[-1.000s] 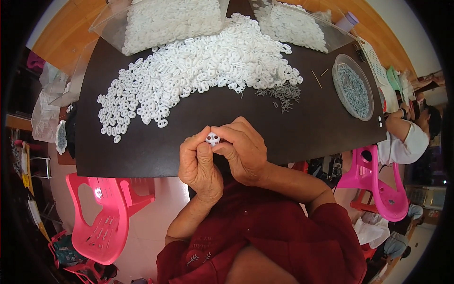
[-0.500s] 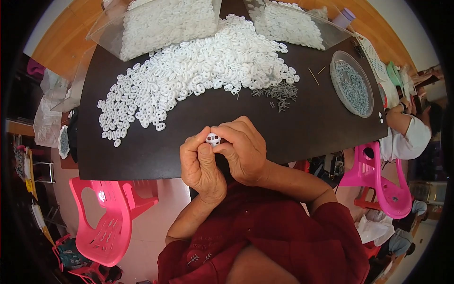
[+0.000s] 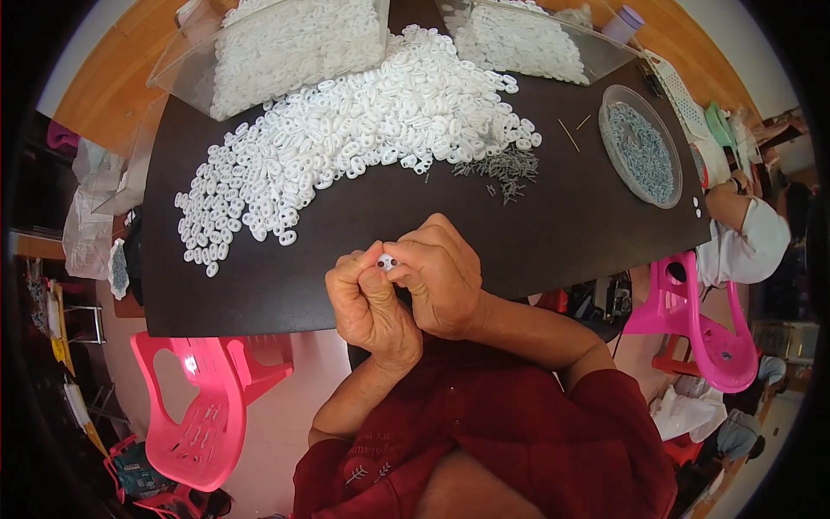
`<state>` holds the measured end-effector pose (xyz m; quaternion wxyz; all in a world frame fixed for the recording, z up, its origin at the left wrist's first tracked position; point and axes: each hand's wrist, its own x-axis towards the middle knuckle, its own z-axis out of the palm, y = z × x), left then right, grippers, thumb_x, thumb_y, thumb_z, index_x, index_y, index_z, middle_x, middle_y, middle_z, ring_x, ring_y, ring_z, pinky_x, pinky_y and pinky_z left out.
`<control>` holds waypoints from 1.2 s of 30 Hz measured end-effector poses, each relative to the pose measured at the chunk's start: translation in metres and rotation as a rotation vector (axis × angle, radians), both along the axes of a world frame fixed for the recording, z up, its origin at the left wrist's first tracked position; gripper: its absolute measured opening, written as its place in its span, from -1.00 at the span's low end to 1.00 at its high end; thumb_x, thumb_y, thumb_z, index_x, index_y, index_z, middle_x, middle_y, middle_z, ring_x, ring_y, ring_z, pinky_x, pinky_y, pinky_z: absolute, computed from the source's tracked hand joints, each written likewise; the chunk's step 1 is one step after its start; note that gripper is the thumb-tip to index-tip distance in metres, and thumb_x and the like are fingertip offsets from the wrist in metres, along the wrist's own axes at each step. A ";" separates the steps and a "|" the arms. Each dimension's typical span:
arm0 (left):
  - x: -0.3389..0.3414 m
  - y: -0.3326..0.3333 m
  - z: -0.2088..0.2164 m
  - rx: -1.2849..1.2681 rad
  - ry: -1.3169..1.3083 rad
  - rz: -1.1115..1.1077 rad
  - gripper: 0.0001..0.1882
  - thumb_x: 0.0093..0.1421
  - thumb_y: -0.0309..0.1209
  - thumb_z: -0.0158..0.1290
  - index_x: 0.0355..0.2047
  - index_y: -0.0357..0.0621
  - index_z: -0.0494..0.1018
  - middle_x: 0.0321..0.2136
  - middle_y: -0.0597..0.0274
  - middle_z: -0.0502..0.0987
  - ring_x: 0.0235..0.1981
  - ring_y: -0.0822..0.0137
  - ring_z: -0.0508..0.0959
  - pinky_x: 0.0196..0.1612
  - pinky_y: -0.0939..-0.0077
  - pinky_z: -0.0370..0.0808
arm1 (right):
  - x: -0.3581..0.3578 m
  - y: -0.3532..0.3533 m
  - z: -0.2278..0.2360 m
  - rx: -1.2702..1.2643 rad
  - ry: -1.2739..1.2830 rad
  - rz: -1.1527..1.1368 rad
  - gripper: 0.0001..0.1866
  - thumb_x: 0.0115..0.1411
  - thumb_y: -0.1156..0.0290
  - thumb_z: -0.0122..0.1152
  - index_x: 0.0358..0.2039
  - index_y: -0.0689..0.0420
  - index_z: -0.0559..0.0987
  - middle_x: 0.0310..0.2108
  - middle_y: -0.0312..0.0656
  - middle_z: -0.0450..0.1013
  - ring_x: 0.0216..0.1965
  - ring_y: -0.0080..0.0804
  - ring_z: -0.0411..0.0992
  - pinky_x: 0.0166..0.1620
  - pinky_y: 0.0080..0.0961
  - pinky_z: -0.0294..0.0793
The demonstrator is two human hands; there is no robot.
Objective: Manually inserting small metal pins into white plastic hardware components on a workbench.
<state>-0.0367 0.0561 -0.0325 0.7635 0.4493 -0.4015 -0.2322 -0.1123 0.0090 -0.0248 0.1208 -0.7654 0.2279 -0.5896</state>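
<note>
Between the fingertips of both hands sits a small white oval plastic piece with two dark holes (image 3: 387,262), held just over the near edge of the table. My left hand (image 3: 372,303) pinches it from the left, thumb and forefinger pressed on its side. From the right, the thumb and forefinger of my right hand (image 3: 441,277) close on the same piece. Beyond the hands spreads a large heap of like white pieces (image 3: 346,130). Small grey screws or pins (image 3: 506,169) lie loose at the heap's right end.
Clear bins of white pieces (image 3: 298,56) stand at the back of the dark table (image 3: 571,208). A round dish of grey pins (image 3: 640,156) and two thin sticks (image 3: 568,135) lie right. Pink chairs (image 3: 203,406) flank me; another person's arm (image 3: 739,208) is far right.
The pinched piece has turned slightly and is more covered by my fingers. Both hands stay together almost in place, while the view has shifted a little.
</note>
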 end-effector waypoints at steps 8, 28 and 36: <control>0.012 0.005 -0.005 0.135 -0.021 -0.193 -0.71 0.31 -0.49 -0.18 -0.02 -0.37 0.32 -0.23 0.09 0.48 -0.32 0.44 0.44 -0.22 0.60 0.40 | -0.021 -0.009 0.006 0.168 0.020 0.023 -0.80 0.01 0.55 0.22 -0.30 0.24 0.50 -0.45 -0.11 0.44 -0.50 -0.22 0.38 -0.45 -0.43 0.35; 0.109 0.013 0.010 0.441 -0.229 0.208 -0.79 0.20 -0.47 0.02 -0.18 -0.28 0.48 -0.42 0.24 0.52 -0.49 0.56 0.44 -0.44 0.74 0.37 | -0.115 -0.173 0.132 0.271 0.138 -0.124 -0.84 -0.02 0.34 0.16 -0.44 0.10 0.61 -0.58 -0.20 0.47 -0.49 -0.39 0.46 -0.45 -0.40 0.40; 0.126 -0.006 0.003 0.439 -0.953 0.282 -0.75 -0.01 -0.61 0.12 -0.25 -0.26 0.48 -0.36 0.08 0.51 -0.34 0.15 0.49 -0.27 0.39 0.42 | -0.054 -0.126 0.188 0.106 0.302 0.416 -0.71 0.25 0.30 -0.05 -0.40 0.21 0.56 -0.38 -0.04 0.50 -0.45 -0.49 0.37 -0.39 -0.60 0.30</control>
